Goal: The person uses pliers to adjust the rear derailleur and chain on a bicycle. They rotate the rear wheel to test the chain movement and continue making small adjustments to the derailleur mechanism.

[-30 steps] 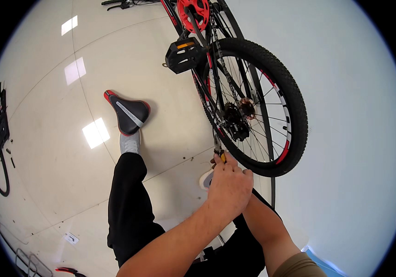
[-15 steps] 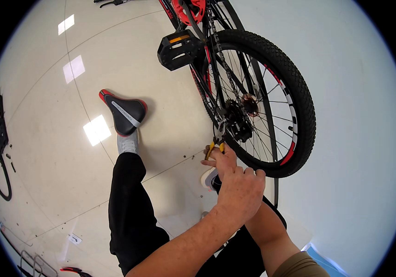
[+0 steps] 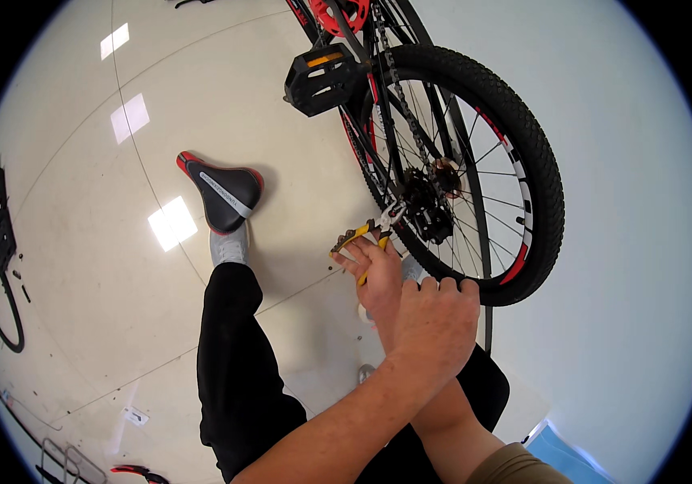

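Note:
My right hand [image 3: 380, 278] holds a pair of pliers [image 3: 348, 239] with yellow and black handles, which stand spread. Its metal jaws reach the area beside the bicycle's rear derailleur [image 3: 436, 224]; whether they grip anything is too small to tell. My left arm crosses over my right forearm. At the lower edge of the rear wheel's tire [image 3: 546, 185], my left hand [image 3: 439, 327] is closed with its knuckles up. What its curled fingers hold, if anything, is hidden. The chain [image 3: 398, 89] runs from a red chainring [image 3: 344, 16] to the rear sprockets.
A black pedal [image 3: 321, 79] juts out left of the frame. A black and red saddle [image 3: 221, 192] appears just above my left shoe [image 3: 229, 246]. A curved black part [image 3: 8, 306] and other parts lie at far left. A pale wall [image 3: 620, 202] rises right of the wheel.
The pliers have turned, their handles now pointing left and spread wider, and my right hand has swung left with them. The bicycle and my left hand appear slightly farther right in view.

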### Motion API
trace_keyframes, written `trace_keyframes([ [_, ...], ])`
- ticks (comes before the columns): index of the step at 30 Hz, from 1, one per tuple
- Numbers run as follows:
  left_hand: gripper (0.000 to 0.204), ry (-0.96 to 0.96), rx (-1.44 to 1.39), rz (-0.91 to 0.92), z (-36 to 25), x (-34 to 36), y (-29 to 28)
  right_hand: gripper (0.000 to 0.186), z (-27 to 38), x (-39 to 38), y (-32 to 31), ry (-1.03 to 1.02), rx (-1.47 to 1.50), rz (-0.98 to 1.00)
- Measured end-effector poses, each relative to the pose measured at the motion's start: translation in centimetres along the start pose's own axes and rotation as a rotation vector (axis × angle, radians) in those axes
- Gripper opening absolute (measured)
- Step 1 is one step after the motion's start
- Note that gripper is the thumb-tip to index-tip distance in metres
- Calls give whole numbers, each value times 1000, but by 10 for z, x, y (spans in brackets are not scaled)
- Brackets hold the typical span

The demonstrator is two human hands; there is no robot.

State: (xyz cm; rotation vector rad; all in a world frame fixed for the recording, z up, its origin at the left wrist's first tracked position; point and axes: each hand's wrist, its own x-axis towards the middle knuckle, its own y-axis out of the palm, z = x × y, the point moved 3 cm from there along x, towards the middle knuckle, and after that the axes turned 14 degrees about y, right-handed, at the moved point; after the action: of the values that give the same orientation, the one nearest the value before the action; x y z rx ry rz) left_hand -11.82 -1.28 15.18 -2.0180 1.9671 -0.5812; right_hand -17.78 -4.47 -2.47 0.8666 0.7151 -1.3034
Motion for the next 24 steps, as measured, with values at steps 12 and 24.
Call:
trace_keyframes([
  [12, 23, -24, -32, 72, -1, 3, -2, 40, -5, 4, 13, -4, 139, 34],
  [24, 14, -36, -75, -18, 0, 3, -8, 34, -10, 4, 19, -60, 140, 30],
])
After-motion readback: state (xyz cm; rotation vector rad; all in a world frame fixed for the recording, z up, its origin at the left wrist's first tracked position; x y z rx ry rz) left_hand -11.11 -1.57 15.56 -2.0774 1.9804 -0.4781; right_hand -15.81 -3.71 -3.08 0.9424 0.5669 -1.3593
